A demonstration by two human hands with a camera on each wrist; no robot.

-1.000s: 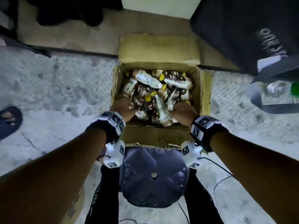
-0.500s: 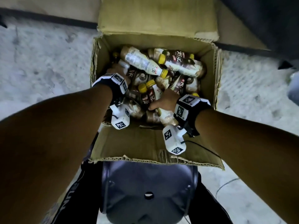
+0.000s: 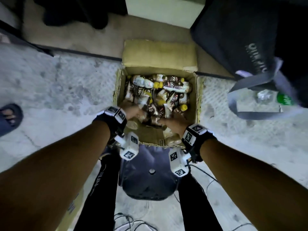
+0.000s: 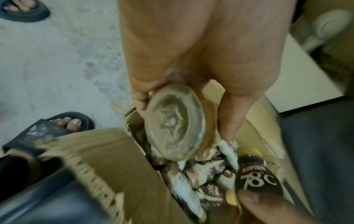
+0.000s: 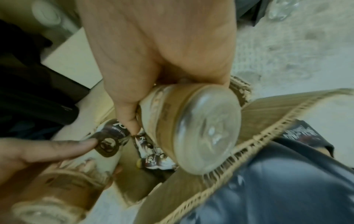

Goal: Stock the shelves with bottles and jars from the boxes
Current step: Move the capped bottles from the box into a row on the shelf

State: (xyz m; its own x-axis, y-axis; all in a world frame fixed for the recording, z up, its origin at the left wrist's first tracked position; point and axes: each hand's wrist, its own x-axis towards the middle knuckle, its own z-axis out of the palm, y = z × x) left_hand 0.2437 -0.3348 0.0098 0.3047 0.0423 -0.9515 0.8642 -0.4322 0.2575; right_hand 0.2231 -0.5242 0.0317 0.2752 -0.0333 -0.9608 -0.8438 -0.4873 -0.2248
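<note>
Both hands are down in the cardboard box [image 3: 198,97] on the floor [image 3: 50,97], and it's packed with a jumble of coffee bottles [image 3: 176,85], brown labels and yellow caps lying every which way. The left hand [image 4: 191,60] is wrapped round one bottle [image 4: 174,125] at the near left corner, its clear base facing the wrist camera. The right hand [image 5: 162,53] grips another bottle [image 5: 191,128] at the near right, base outward too. Both bottles sit just above the pile. A dark stool [image 3: 150,177] stands just this side of the box, and a grey bag [image 3: 260,104] lies to the right.
</note>
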